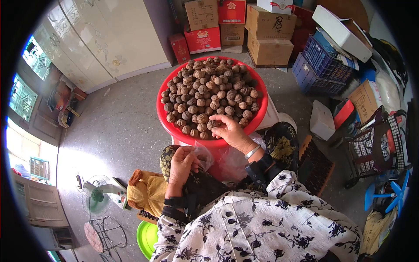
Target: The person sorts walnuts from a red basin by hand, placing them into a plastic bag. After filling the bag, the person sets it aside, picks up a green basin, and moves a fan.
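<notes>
A big red basin [263, 102] is heaped with brown walnuts [205, 89]. At the basin's near edge my right hand [233, 134] has its thumb and fingers closed around a walnut [212, 124] on the front of the heap. Just below the rim my left hand [182, 162] pinches the edge of a clear plastic bag [203, 156]. The bag hangs between my knees, and its lower part blends with other clear plastic [231, 161], so what it contains cannot be made out.
Cardboard boxes [270, 52] and red cartons [203, 39] stand behind the basin. Blue crates [321, 65] and a plaid trolley bag [375, 144] are on the right. To the left stand a fan [97, 194], a wire-legged stool [94, 236] and a green basin [147, 238].
</notes>
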A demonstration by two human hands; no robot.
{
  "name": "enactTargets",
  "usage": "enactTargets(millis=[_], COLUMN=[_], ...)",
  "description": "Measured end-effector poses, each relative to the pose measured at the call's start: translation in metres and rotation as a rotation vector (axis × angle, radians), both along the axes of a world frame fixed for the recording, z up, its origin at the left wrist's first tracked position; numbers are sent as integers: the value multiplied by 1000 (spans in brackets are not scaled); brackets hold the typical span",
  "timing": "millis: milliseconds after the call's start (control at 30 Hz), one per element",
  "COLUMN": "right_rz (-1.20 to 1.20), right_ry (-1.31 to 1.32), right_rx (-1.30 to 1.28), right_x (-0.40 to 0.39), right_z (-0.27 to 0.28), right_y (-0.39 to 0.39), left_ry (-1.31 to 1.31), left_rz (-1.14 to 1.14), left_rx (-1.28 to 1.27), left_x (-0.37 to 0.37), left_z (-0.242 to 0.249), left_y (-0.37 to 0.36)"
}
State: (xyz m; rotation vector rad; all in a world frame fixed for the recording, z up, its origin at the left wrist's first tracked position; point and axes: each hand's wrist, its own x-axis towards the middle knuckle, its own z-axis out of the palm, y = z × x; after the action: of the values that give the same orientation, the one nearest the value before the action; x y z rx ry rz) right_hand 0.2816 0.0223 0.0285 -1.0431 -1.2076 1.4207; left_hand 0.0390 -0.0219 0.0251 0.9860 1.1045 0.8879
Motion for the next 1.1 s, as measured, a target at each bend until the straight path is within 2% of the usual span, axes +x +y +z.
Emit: enactTargets(millis=[100, 200, 533, 600, 733, 800, 867, 967, 1100], right_rz=[-44, -65, -65, -43, 71, 98, 151, 184, 184], right_ry=[-84, -2, 25, -185, -238, -524, -536, -689, -704], right_rx=[126, 61, 12, 119, 261, 553, 506, 655, 585], right_x=[-2, -3, -3, -4, -9, -12, -13, -14, -16], right_z=[-7, -10, -1, 4, 8, 11, 14, 12, 18], right_y=[2, 2, -3, -6, -10, -13, -14, -13, -17], left_ry=[4, 17, 17, 14, 2, -4, -6, -1, -1], left_rz=[-8, -8, 3, 3, 0, 2, 7, 13, 12], left_rx=[12, 15, 9, 16, 44, 45, 39, 28, 12], left_x=[0, 1, 2, 2, -1, 0, 1, 1, 0], left_z=[-2, 0, 4, 4, -2, -3, 0, 2, -1], left_y=[0, 1, -2, -2, -1, -1, -1, -1, 0])
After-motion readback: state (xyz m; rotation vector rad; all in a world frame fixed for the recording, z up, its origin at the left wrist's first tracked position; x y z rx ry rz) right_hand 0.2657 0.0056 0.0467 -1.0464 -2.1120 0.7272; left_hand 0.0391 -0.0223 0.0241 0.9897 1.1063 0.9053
